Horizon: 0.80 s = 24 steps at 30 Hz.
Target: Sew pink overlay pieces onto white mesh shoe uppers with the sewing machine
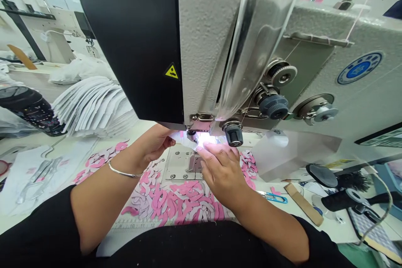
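A sewing machine (207, 42) fills the upper view, its needle area brightly lit. Beneath the presser foot (191, 135) lies a pale fabric piece (180, 136), washed out by the light. My left hand (158, 144), with a silver bangle on the wrist, grips the piece's left side; its fingers are curled and partly hidden behind the machine head. Pressed close to the needle from the right, the bent fingers of my right hand (221, 169) hold the piece's other side. Under both hands is the metal needle plate (177, 165). Small pink and white curved scraps (176, 201) heap in front of it.
A fanned stack of white fabric pieces (94, 106) stands at the left, beside a dark patterned bottle (28, 104). Blue thread snips (273, 197), a brown strip (303, 204) and a black spool-like cylinder (339, 200) lie at the right. A ruler (135, 226) runs along the front edge.
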### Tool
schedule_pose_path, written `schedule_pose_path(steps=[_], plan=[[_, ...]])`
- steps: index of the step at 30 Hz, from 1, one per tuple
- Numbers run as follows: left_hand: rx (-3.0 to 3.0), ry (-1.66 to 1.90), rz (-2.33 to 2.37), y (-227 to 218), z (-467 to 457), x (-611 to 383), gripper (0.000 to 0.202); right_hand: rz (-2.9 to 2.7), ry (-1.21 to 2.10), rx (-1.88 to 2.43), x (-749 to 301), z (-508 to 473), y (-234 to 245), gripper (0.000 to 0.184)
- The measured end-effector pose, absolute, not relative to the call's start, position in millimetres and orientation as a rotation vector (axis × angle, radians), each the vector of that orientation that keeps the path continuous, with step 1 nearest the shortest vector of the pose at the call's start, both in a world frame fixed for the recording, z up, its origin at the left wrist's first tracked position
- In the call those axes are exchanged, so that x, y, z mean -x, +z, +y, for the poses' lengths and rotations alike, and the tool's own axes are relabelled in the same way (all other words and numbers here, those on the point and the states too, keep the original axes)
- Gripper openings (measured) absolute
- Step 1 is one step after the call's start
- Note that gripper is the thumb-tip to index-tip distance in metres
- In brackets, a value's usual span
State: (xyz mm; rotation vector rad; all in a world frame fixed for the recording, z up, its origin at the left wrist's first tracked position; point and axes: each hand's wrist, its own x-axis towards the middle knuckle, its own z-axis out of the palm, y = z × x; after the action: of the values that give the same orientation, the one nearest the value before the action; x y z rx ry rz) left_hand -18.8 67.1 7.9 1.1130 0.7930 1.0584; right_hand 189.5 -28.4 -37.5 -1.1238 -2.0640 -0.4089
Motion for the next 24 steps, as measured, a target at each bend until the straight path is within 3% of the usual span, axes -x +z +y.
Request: schedule_pose_path(steps=[2,10,15,18,24], plan=[[-1.084,1.041,0.862,8.7,60.8,23.6,0.012,-2.053,-0.402,1.118,-190.0,-27.0,-36.9,0.034],[-1.057,1.134,0.954,-13.1,14.4,49.4,0.018,-1.985,-0.187,1.101,-195.0,-13.7,-34.1,0.022],[-1.061,0.788,0.675,-35.3,-30.4,59.8,0.038,-1.930,-0.042,0.848,-202.6,-15.2,-32.3,0.021],[-0.811,0.847,0.596,-42.3,-35.5,62.9,0.052,-1.967,0.031,0.733,-209.9,-19.9,-31.4,0.023],[-0.627,1.113,0.879,-43.6,-19.0,58.1,0.028,-2.006,0.139,0.636,-226.1,-23.2,-32.8,0.025]])
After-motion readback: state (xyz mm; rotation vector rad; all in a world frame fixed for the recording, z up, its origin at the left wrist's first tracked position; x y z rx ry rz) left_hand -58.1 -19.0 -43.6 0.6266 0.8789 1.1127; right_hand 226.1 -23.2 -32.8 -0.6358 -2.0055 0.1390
